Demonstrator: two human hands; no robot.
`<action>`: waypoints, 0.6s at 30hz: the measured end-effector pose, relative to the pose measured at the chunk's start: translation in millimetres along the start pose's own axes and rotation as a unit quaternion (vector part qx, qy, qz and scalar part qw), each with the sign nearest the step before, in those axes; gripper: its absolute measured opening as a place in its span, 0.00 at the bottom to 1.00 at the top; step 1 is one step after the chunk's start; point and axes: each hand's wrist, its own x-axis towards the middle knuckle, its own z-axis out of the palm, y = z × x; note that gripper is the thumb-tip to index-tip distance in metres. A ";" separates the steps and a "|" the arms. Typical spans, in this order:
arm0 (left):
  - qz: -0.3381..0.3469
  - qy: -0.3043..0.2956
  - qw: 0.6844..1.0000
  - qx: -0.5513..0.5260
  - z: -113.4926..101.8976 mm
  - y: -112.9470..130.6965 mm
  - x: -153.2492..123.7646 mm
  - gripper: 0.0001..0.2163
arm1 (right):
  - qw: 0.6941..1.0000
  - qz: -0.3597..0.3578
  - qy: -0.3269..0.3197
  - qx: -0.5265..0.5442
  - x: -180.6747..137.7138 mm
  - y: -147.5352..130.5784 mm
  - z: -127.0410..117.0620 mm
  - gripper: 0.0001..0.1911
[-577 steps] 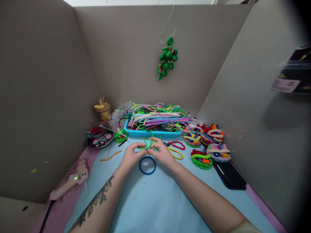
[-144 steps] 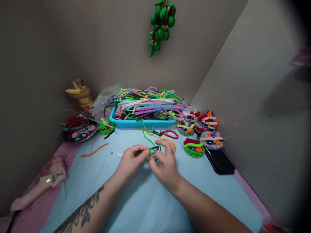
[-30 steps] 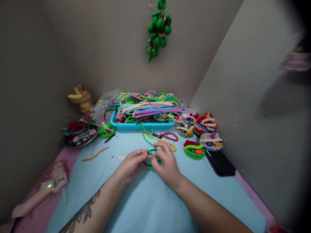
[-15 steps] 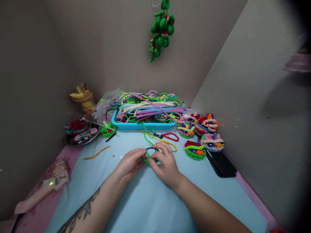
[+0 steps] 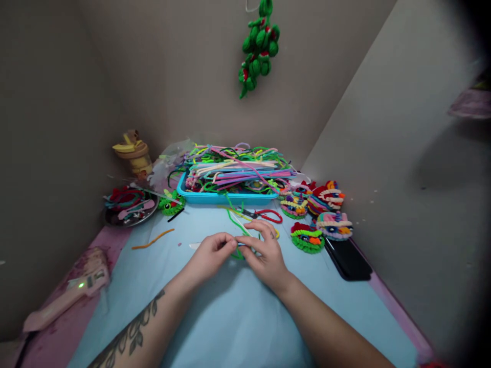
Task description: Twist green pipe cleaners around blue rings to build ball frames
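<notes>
My left hand [image 5: 213,255] and my right hand [image 5: 264,253] meet above the blue cloth [image 5: 230,317], fingertips almost touching. Between them is a small piece of green and blue pipe cleaner [image 5: 237,254], partly hidden by the fingers. Thumb and forefinger of each hand are pinched on it. Just beyond the right fingers lie red-handled cutters [image 5: 271,213] and a green pipe cleaner [image 5: 238,223] that trails down from the tray.
A blue tray [image 5: 226,197] heaped with pipe cleaners stands at the back. Several fuzzy bird-like figures [image 5: 308,239] and a black phone [image 5: 349,259] lie right. At left are a metal bowl [image 5: 130,220], an orange pipe cleaner [image 5: 152,239] and a glue gun [image 5: 65,302] with a green light.
The blue loop that showed between my hands is now mostly covered by the fingers. My left fingers have moved slightly right, closer to the right fingertips.
</notes>
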 end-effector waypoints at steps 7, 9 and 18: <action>0.038 0.020 0.995 0.087 -0.9 -0.5 -0.6 0.10 | 1.000 0.006 -0.015 -0.011 0.5 0.6 -0.5 0.08; 0.048 0.036 0.992 0.108 0.0 -1.1 -1.1 0.09 | 1.000 0.012 -0.023 -0.015 0.3 0.0 -0.3 0.08; 0.157 0.087 0.916 0.359 1.8 -8.6 -2.1 0.09 | 0.999 0.016 -0.039 -0.020 -0.3 2.3 2.2 0.09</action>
